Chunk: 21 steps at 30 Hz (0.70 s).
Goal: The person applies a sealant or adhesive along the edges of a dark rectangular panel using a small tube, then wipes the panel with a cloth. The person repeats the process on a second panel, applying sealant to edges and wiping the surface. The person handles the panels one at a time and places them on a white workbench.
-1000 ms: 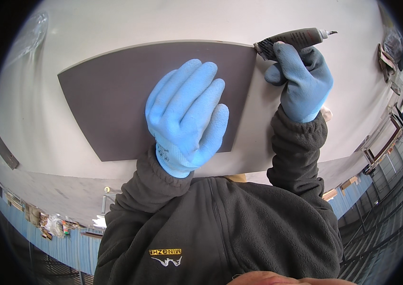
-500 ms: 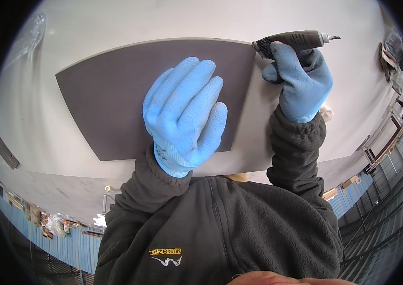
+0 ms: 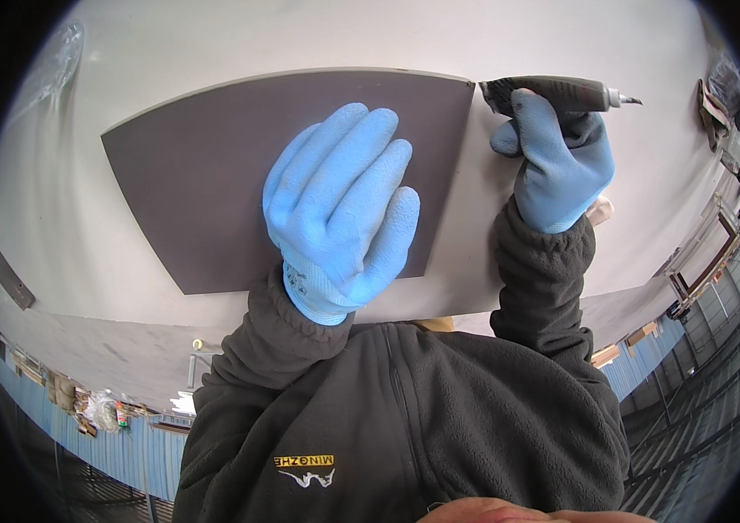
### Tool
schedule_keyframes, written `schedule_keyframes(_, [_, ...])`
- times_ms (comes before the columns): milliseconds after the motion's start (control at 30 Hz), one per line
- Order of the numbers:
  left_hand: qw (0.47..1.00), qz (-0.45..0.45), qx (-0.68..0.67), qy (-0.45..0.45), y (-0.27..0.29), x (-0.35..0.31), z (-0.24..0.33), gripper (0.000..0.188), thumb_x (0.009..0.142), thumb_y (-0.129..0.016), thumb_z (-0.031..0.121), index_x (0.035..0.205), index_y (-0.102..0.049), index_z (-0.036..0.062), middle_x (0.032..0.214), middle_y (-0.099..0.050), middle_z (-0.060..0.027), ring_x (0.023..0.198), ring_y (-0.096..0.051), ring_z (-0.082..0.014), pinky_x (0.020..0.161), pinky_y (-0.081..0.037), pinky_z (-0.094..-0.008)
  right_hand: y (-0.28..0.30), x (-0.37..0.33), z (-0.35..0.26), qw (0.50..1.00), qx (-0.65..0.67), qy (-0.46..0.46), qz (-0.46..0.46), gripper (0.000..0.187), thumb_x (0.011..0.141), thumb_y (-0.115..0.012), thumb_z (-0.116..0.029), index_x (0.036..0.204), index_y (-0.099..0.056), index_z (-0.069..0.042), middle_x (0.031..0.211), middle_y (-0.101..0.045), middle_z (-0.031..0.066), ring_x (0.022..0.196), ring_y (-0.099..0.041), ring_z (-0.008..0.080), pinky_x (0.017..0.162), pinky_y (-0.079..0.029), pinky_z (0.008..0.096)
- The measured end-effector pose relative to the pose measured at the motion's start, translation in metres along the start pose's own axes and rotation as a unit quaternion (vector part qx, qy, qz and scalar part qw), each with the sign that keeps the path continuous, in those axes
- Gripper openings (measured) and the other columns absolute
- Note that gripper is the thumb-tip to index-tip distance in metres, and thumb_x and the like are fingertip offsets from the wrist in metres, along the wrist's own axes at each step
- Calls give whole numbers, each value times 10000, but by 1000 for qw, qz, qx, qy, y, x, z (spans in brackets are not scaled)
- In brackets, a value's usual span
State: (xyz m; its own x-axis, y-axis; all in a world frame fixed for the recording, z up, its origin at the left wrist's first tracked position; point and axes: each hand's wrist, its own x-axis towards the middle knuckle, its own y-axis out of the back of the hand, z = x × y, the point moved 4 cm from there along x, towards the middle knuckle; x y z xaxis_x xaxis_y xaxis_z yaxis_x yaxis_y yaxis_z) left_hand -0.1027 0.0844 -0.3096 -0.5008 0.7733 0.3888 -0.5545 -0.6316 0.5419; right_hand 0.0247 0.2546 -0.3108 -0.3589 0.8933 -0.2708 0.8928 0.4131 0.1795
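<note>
A blue wall (image 3: 153, 459) seemingly flanks the pale table (image 3: 300, 30); the right hand (image 3: 564, 170) grips a tube (image 3: 572, 91), the left hand (image 3: 337, 209) is uncurled.

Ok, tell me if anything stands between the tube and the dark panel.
Nothing visible does. The right hand holds the tube, flat end near the upper right corner of the dark panel, nozzle pointing away. The left hand covers part of the panel's middle, not that corner.

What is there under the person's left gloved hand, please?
Beneath the left hand is the dark grey panel, which shows on both sides of it. The patch directly under the hand is covered, so I cannot tell whether anything else lies there.
</note>
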Motion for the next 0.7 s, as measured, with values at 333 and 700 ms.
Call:
schedule_keyframes(333, [1000, -1, 3, -2, 0, 0, 0, 289, 828, -723, 122, 1089, -727, -3, 1153, -714, -185, 1050, -694, -384, 838, -577, -469, -1, -3, -8, 995, -50, 81, -19, 162, 870, -791, -17, 973, -697, 66, 830, -751, 129, 622, -710, 136, 550, -553, 228])
schedule_keyframes(700, [1000, -6, 5, -3, 0, -1, -2, 294, 826, -724, 123, 1092, -727, -1, 1158, -714, -181, 1056, -695, -381, 842, -577, -467, -7, -2, -13, 920, -272, 279, 48, 139, 842, -835, -72, 884, -730, 10, 687, -709, 51, 555, -646, 75, 500, -471, 210])
